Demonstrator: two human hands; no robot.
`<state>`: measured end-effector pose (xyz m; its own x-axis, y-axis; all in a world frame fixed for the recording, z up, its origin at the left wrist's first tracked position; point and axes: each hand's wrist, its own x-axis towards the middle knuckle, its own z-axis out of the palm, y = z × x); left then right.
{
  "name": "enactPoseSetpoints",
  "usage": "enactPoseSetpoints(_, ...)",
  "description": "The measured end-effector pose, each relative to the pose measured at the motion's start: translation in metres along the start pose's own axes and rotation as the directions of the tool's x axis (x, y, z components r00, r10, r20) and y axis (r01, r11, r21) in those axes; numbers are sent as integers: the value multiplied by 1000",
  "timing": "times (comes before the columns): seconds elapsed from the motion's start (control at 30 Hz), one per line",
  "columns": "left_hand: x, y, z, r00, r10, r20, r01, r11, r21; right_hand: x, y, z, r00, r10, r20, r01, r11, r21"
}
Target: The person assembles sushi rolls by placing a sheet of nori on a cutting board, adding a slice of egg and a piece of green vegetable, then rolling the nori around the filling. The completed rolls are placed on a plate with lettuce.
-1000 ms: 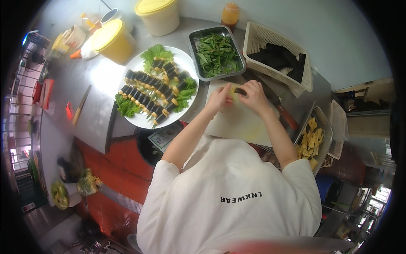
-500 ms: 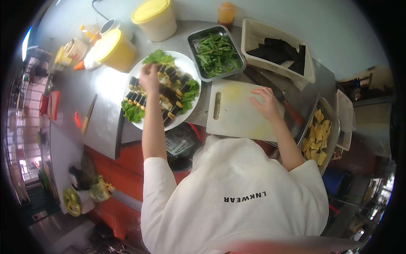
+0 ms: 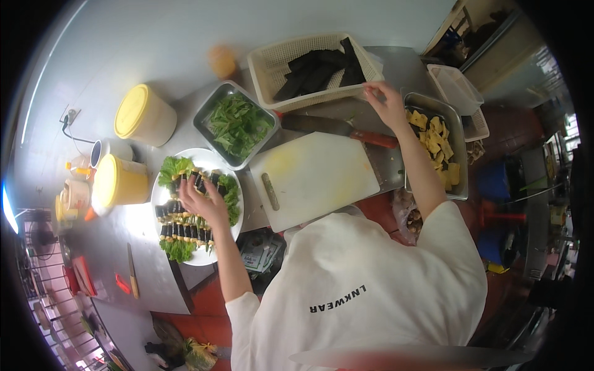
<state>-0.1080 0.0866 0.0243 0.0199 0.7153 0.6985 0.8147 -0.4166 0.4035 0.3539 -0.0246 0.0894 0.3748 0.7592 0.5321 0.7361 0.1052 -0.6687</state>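
Note:
My left hand (image 3: 205,203) hovers over a round white plate (image 3: 238,224), fingers apart, with nothing visible in them. On the plate, rows of small rolls wrapped in black seaweed (image 3: 185,232) lie among green lettuce leaves (image 3: 176,248); my hand hides some of them. My right hand (image 3: 385,104) is raised at the right corner of a cream plastic basket (image 3: 263,68), fingers loosely bent and seemingly empty. Whether they touch its rim I cannot tell. Black seaweed strips (image 3: 318,69) lie inside the basket.
A white cutting board (image 3: 315,179) lies before me, a large cleaver (image 3: 318,125) behind it. Left of that stands a metal tray of green leaves (image 3: 238,127); at the right, a tray of yellow pieces (image 3: 438,145). Yellow-lidded tubs (image 3: 145,117) and a knife (image 3: 132,272) sit leftward.
My right hand has left the cutting board and reached up to the basket's right corner. My left hand stays over the plate, its fingers now spread. The view has swung to the right.

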Motion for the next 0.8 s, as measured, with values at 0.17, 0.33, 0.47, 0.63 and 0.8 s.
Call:
enactPoseSetpoints(0.17,-79,70,-12,972,64,227,-13,976,-219,97,49,31,948,86,307,-79,996,-35)
enactPoseSetpoints(0.33,-116,99,-10,941,6,338,81,967,-241,164,114,55,877,340,340,-171,882,-439)
enactPoseSetpoints(0.47,-121,99,-10,946,-14,324,80,979,-190,174,107,92,851,349,393,-75,821,-566)
enactPoseSetpoints(0.63,-121,101,-7,941,-34,335,87,985,-146,181,121,130,799,351,487,33,784,-619)
enactPoseSetpoints(0.8,-121,102,-5,942,-47,333,94,988,-125,199,144,129,854,381,353,-200,868,-453)
